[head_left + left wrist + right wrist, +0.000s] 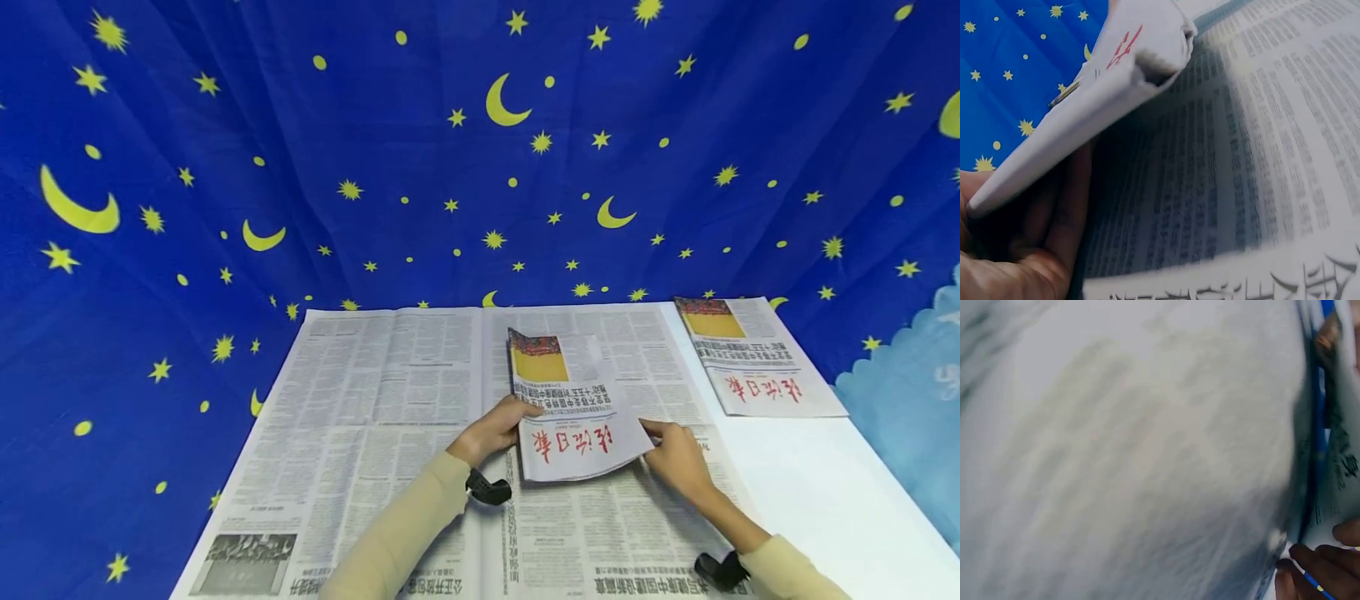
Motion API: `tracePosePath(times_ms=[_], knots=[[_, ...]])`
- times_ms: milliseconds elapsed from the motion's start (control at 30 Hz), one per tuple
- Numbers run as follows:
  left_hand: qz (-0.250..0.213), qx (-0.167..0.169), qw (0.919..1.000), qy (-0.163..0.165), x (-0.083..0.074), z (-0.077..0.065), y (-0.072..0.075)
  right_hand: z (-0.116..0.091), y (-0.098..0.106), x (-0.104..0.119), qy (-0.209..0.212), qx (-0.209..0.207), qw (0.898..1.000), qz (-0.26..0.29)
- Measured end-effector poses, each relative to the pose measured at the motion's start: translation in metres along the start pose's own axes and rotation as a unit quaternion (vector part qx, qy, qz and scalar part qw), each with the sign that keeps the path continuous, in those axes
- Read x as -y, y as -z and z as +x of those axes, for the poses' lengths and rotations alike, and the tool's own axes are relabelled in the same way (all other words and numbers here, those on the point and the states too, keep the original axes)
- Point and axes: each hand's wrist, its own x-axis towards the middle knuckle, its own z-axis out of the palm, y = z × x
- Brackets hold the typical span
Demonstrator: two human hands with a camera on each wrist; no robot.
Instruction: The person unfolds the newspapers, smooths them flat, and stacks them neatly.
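Observation:
A folded newspaper [577, 408] with a red masthead and a yellow-and-red picture is held above a larger opened sheet. My left hand [495, 427] grips its left edge, thumb on the upper face. In the left wrist view, fingers [1075, 206] of that hand lie beneath the thick fold. My right hand [681, 460] pinches the paper's lower right corner. The right wrist view is mostly filled by blurred pale paper [1135, 450], with fingertips [1325, 569] at the lower right.
The opened newspaper sheet [390, 383] covers much of the white table [817, 483]. A second folded newspaper [765, 367] lies at the back right. Behind the table hangs a blue cloth [420, 125] with yellow stars and moons. A light-blue cloud pattern [900, 400] shows at the right.

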Motion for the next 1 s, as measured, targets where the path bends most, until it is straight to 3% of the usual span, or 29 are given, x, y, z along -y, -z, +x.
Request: tracePosePath(times_ms=[67,133,233,333,500,733,1000], knots=[[0.001,-0.003,1.0000,0.000,0.000,-0.002,0.001,0.005,-0.001,0.001,-0.013,0.012,0.998,0.055],[0.004,-0.006,1.0000,0.000,0.001,-0.004,0.001,0.009,-0.003,0.001,-0.035,0.040,0.990,0.132],[0.006,-0.009,0.9999,0.000,0.001,-0.006,0.002,0.013,-0.006,0.003,-0.077,0.088,0.963,0.242],[0.004,-0.012,0.9999,-0.002,0.001,-0.009,0.002,0.017,-0.008,0.005,-0.120,0.122,0.935,0.311],[0.009,-0.015,0.9998,-0.010,0.003,-0.013,0.003,0.020,-0.010,0.010,-0.167,0.157,0.912,0.341],[0.047,-0.012,0.9986,-0.020,0.009,-0.026,0.002,0.019,-0.012,0.010,-0.173,0.198,0.873,0.411],[0.057,-0.006,0.9981,-0.020,0.008,-0.039,0.002,0.019,-0.015,0.006,-0.175,0.212,0.856,0.439]])
